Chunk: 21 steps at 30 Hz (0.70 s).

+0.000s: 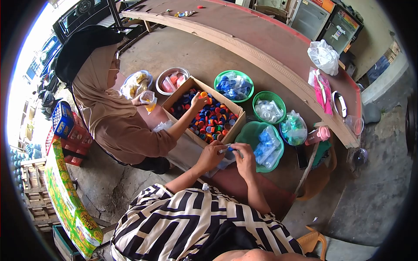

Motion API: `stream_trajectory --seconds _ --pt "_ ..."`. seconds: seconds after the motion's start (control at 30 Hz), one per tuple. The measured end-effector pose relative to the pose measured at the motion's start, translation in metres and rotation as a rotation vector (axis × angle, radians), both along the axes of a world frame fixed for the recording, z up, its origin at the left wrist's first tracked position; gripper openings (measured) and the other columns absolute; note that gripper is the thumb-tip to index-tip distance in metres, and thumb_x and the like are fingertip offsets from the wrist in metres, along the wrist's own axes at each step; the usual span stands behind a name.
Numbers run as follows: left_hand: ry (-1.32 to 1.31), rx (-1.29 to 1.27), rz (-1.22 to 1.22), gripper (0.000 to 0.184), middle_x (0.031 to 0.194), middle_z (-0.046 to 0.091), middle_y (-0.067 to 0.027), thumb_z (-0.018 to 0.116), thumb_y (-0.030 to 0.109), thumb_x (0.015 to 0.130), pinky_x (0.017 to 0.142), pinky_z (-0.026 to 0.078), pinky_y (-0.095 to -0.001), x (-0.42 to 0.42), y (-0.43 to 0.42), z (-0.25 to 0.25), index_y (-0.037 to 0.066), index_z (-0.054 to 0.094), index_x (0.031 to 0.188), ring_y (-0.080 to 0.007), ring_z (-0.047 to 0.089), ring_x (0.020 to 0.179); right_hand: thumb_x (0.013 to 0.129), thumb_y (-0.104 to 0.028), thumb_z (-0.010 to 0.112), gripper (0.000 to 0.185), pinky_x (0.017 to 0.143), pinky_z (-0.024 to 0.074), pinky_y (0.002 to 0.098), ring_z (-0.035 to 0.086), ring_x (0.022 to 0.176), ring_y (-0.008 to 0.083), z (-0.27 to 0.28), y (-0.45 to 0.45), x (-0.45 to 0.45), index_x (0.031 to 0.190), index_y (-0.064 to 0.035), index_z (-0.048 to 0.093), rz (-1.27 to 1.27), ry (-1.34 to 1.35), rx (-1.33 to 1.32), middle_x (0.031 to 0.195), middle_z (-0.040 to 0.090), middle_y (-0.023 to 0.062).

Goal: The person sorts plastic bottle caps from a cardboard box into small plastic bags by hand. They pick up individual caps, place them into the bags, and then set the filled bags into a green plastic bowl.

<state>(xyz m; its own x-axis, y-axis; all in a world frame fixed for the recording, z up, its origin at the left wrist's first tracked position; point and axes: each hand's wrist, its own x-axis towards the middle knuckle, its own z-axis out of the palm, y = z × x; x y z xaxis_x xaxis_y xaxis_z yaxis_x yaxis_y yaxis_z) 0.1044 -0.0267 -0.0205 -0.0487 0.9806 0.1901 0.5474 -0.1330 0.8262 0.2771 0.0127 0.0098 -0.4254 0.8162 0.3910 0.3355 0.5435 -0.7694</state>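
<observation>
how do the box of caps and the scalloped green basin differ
The box is brown and straight-sided; the basin is green with a wavy rim. The box holds loose caps in many colours; the basin holds blue things in clear bags. The box looks larger than the basin. Both are open-topped.

The box (235,127) with caps (213,117) in it sits between a co-worker (114,117) on the left and three baskets (244,138) of bags (266,148) on the right, a tabletop (261,35) beyond them.
</observation>
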Motion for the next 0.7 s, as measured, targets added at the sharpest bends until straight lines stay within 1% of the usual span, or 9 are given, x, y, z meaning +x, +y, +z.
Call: stream_trajectory --seconds 0.03,0.17,0.33,0.4,0.47,0.53,0.57,0.67,0.7 --pt "0.0 -0.001 -0.001 0.032 0.104 0.061 -0.0113 0.063 0.004 0.075 0.07 0.052 -0.0324 -0.001 0.0 0.002 0.005 0.069 0.107 -0.0228 0.063 0.074 0.083 0.002 0.063 0.026 0.09 0.0462 0.0357 0.059 0.103 0.0271 -0.001 0.001 0.0 0.107 -0.0058 0.063 0.058 -0.15 0.136 0.112 0.06 0.0094" --pt "-0.034 -0.085 0.005 0.034 0.102 0.061 -0.0118 0.064 0.004 0.076 0.071 0.051 -0.0322 -0.006 -0.003 0.016 0.006 0.068 0.109 -0.0219 0.063 0.076 0.081 0.001 0.065 0.026 0.094 0.043 0.0384 0.055 0.108 0.0288 0.001 -0.001 -0.003 0.106 -0.0058 0.065 0.007 -0.098 0.043 0.113 0.061 0.0087" --pt "-0.131 -0.042 -0.053 0.033 0.098 0.061 -0.0117 0.065 0.006 0.078 0.071 0.051 -0.0319 -0.02 0.021 0.009 0.007 0.067 0.111 -0.0209 0.063 0.075 0.082 -0.001 0.064 0.024 0.091 0.0443 0.038 0.055 0.107 0.0285 -0.006 0.014 0.013 0.105 -0.0051 0.063 -0.069 -0.003 -0.067 0.111 0.06 0.0094" --pt "-0.098 0.013 0.019 0.028 0.095 0.061 -0.0115 0.065 0.007 0.081 0.069 0.051 -0.0315 -0.027 0.039 0.011 0.007 0.067 0.108 -0.0208 0.063 0.074 0.082 -0.001 0.064 0.022 0.09 0.0449 0.038 0.056 0.106 0.0288 -0.011 0.018 0.02 0.104 -0.0044 0.063 -0.087 0.008 -0.088 0.11 0.061 0.0096" --pt "-0.131 0.004 0.062 0.023 0.094 0.061 -0.0127 0.066 0.009 0.081 0.068 0.051 -0.0324 -0.036 0.068 -0.007 0.004 0.066 0.104 -0.0216 0.063 0.073 0.084 -0.001 0.063 0.02 0.084 0.0485 0.0352 0.06 0.102 0.0272 -0.021 0.023 0.027 0.103 -0.0036 0.064 -0.124 -0.027 -0.089 0.11 0.062 0.0105" --pt "-0.092 0.087 0.183 0.024 0.094 0.061 -0.0159 0.065 0.007 0.08 0.067 0.051 -0.033 -0.046 0.099 -0.022 0.0 0.064 0.103 -0.0264 0.063 0.074 0.084 0.0 0.063 0.02 0.081 0.0497 0.0349 0.061 0.101 0.0268 -0.023 0.025 0.03 0.103 -0.0033 0.064 -0.124 -0.016 -0.075 0.109 0.063 0.0105" --pt "-0.011 0.06 0.224 0.024 0.097 0.062 -0.017 0.066 0.01 0.08 0.071 0.052 -0.0366 -0.052 0.117 -0.03 0.0 0.064 0.102 -0.0294 0.064 0.078 0.084 0.0 0.063 0.019 0.081 0.0501 0.0345 0.061 0.1 0.0267 -0.024 0.026 0.031 0.103 -0.0031 0.064 -0.133 -0.007 -0.11 0.108 0.063 0.0106" --pt "0.111 0.134 0.269 0.026 0.099 0.061 -0.0189 0.065 0.01 0.079 0.079 0.051 -0.04 -0.07 0.169 -0.072 -0.001 0.064 0.103 -0.0331 0.063 0.087 0.085 0.0 0.062 0.019 0.079 0.0514 0.0329 0.063 0.097 0.0253 -0.032 0.029 0.036 0.103 -0.0019 0.064 -0.149 0.005 -0.147 0.107 0.063 0.0112" --pt "0.136 0.115 0.343 0.029 0.104 0.06 -0.0206 0.064 0.008 0.075 0.09 0.045 -0.044 -0.071 0.186 -0.085 -0.001 0.063 0.102 -0.0381 0.056 0.098 0.084 0.0 0.062 0.019 0.079 0.0508 0.0339 0.062 0.097 0.0257 -0.034 0.029 0.038 0.103 -0.0028 0.064 -0.154 0.006 -0.182 0.106 0.063 0.0109"
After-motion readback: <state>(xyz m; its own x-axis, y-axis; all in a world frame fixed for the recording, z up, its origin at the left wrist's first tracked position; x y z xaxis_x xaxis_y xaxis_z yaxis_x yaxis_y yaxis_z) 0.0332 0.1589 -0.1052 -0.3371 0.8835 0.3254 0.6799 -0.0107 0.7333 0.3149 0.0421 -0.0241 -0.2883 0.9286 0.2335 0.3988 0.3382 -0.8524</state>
